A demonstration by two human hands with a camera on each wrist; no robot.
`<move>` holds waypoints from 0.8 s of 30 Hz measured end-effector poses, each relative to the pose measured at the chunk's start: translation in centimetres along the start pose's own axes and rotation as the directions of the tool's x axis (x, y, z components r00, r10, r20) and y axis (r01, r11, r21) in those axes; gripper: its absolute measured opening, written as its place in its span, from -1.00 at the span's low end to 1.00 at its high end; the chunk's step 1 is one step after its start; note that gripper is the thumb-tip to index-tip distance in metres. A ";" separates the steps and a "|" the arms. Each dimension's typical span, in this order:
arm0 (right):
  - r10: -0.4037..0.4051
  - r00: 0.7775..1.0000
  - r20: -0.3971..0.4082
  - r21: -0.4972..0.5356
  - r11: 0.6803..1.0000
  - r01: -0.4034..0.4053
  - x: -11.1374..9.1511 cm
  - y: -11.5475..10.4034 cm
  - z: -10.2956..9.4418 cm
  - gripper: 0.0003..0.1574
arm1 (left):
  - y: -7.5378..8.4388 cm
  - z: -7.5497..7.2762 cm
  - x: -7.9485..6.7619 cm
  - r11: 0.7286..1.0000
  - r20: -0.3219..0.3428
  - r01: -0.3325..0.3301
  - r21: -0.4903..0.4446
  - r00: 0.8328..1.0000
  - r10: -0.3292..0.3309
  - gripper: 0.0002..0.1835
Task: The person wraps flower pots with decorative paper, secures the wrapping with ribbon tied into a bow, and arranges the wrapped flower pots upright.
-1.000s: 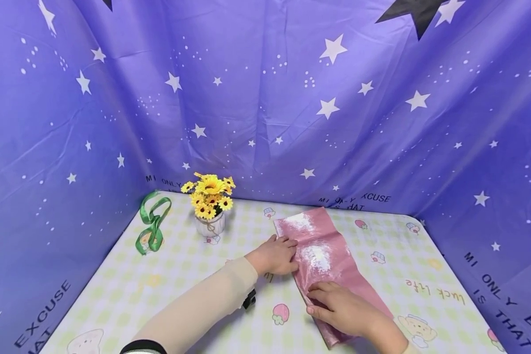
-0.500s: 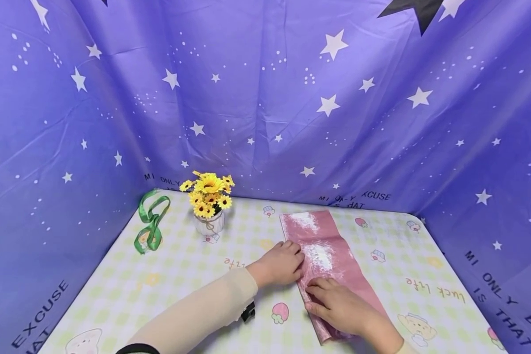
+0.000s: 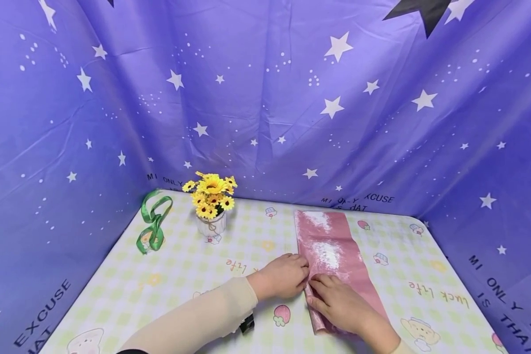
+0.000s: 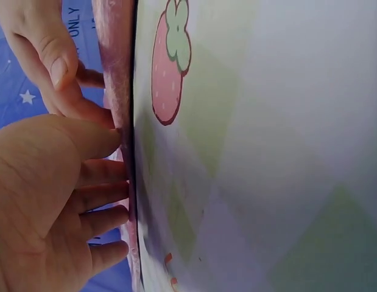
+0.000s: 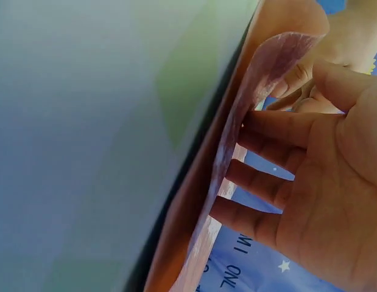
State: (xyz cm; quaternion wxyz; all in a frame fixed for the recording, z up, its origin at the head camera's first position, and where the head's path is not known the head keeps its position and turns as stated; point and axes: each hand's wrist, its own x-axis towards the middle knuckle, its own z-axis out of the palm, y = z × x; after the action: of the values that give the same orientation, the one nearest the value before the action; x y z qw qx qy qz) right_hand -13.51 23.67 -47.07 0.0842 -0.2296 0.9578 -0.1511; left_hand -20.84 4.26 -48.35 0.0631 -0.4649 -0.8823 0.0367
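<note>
A folded, glossy pink sheet (image 3: 336, 241) with white shiny patches lies on the right half of the table. My left hand (image 3: 283, 276) rests at the sheet's left folded edge, fingertips on it. In the left wrist view its fingers (image 4: 103, 222) are fairly straight and its thumb touches the edge. Just below, my right hand (image 3: 342, 305) lies over the sheet's near part. The right wrist view shows its straight fingers (image 5: 258, 182) pressing on the upper layer, thumb raised apart. At the near end the layers curl open; the hands cover part of the fold.
A white pot of yellow flowers (image 3: 211, 206) stands at the back left. Left of it lies a looped green ribbon (image 3: 154, 223). A checked cloth (image 3: 181, 260) with printed pictures covers the table. Purple starred curtains (image 3: 256, 98) hang around the back and sides.
The sheet's far end has swung right, so it lies straighter. My left hand has slid nearer along its edge toward the right hand, which has barely moved.
</note>
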 end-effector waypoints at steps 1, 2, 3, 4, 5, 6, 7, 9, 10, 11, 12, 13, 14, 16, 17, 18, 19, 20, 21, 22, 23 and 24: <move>0.000 1.000 -0.006 -0.006 1.000 0.000 0.0 0.0 0.0 -0.21 | 0.1 0.0 0.0 1.000 0.008 0.005 -0.008 1.000 -0.005 -0.68; -0.001 1.000 -0.012 -0.011 1.000 0.001 0.0 0.0 0.0 -0.22 | 0.1 0.0 0.1 1.000 0.017 0.012 -0.015 1.000 -0.011 -0.66; -0.003 1.000 -0.016 -0.013 1.000 0.003 -0.1 -0.1 0.0 -0.22 | 0.2 0.0 0.1 0.999 0.026 0.019 -0.025 0.999 -0.019 -0.64; -0.003 1.000 -0.018 -0.013 1.000 0.003 -0.1 -0.1 0.0 -0.21 | 0.2 0.0 0.2 0.999 0.035 0.028 -0.037 0.999 -0.026 -0.63; -0.003 1.000 -0.021 -0.013 1.000 0.003 -0.1 -0.2 -0.1 -0.21 | 0.2 0.0 0.2 0.998 0.042 0.037 -0.048 0.999 -0.035 -0.62; -0.002 1.000 -0.022 -0.011 1.000 0.002 -0.2 -0.2 -0.1 -0.20 | 0.2 0.0 0.3 0.997 0.046 0.044 -0.058 0.998 -0.041 -0.61; 0.001 1.000 -0.021 -0.008 1.000 -0.001 -0.2 -0.3 -0.1 -0.20 | 0.2 0.0 0.4 0.996 0.050 0.051 -0.069 0.998 -0.047 -0.60; 0.007 1.000 -0.018 -0.003 1.000 -0.007 -0.2 -0.3 -0.2 -0.19 | 0.1 0.1 0.5 0.994 0.050 0.061 -0.089 0.997 -0.056 -0.60; 0.011 1.000 -0.017 -0.003 1.000 -0.011 -0.2 -0.4 -0.2 -0.19 | 0.0 0.2 0.6 0.994 0.047 0.064 -0.093 0.997 -0.059 -0.60; 0.012 1.000 -0.017 -0.004 1.000 -0.012 -0.2 -0.4 -0.1 -0.19 | -0.1 0.3 0.7 0.993 0.045 0.065 -0.096 0.997 -0.061 -0.61; 0.012 1.000 -0.016 -0.005 1.000 -0.012 -0.2 -0.3 -0.1 -0.19 | -0.2 0.4 0.8 0.993 0.040 0.064 -0.100 0.997 -0.061 -0.61; 0.013 1.000 -0.014 -0.004 1.000 -0.013 -0.2 -0.3 -0.1 -0.18 | -0.3 0.5 0.9 0.992 0.036 0.064 -0.105 0.998 -0.060 -0.61; 0.013 1.000 -0.013 -0.004 1.000 -0.013 -0.2 -0.3 -0.1 -0.18 | -0.4 0.6 0.9 0.992 0.033 0.062 -0.105 0.998 -0.059 -0.61; 0.013 1.000 -0.005 0.007 1.000 -0.013 -0.1 -0.2 -0.1 -0.17 | -0.6 0.7 1.1 0.993 0.028 0.055 -0.103 0.998 -0.052 -0.61; 0.012 1.000 -0.002 0.014 1.000 -0.012 -0.1 -0.1 -0.2 -0.16 | -0.7 0.8 1.1 0.993 0.025 0.050 -0.104 0.999 -0.047 -0.61; 0.011 1.000 0.001 0.022 1.000 -0.011 -0.1 -0.1 -0.3 -0.16 | -0.9 0.7 1.2 0.993 0.021 0.044 -0.106 0.999 -0.042 -0.61; 0.010 1.000 0.004 0.031 0.999 -0.010 -0.1 -0.1 -0.4 -0.15 | -1.0 0.7 1.2 0.994 0.021 0.039 -0.105 0.999 -0.037 -0.60; 0.008 1.000 0.007 0.040 0.999 -0.008 0.0 -0.1 -0.6 -0.15 | -1.1 0.6 1.3 0.994 0.020 0.033 -0.102 0.999 -0.031 -0.59; 0.009 1.000 0.011 0.056 0.998 -0.010 0.0 0.0 -0.8 -0.15 | -1.2 0.6 1.3 0.995 0.018 0.027 -0.100 1.000 -0.026 -0.58; 0.011 1.000 0.012 0.072 0.997 -0.012 0.0 0.1 -1.0 -0.15 | -1.3 0.6 1.4 0.995 0.015 0.021 -0.101 1.000 -0.020 -0.57; 0.012 1.000 0.011 0.082 0.997 -0.013 -0.1 0.2 -1.2 -0.16 | -1.4 0.6 1.4 0.995 0.014 0.019 -0.101 1.000 -0.017 -0.57; 0.012 1.000 0.007 0.084 0.996 -0.012 -0.1 0.4 -1.5 -0.17 | -1.4 0.5 1.4 0.995 0.014 0.014 -0.102 1.000 -0.013 -0.57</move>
State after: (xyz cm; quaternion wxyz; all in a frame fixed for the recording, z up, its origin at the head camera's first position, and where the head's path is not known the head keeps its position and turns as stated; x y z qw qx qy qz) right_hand -13.92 24.43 -45.74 0.0980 -0.2206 0.9517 -0.1899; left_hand -22.85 4.61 -48.57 0.0338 -0.4614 -0.8865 -0.0056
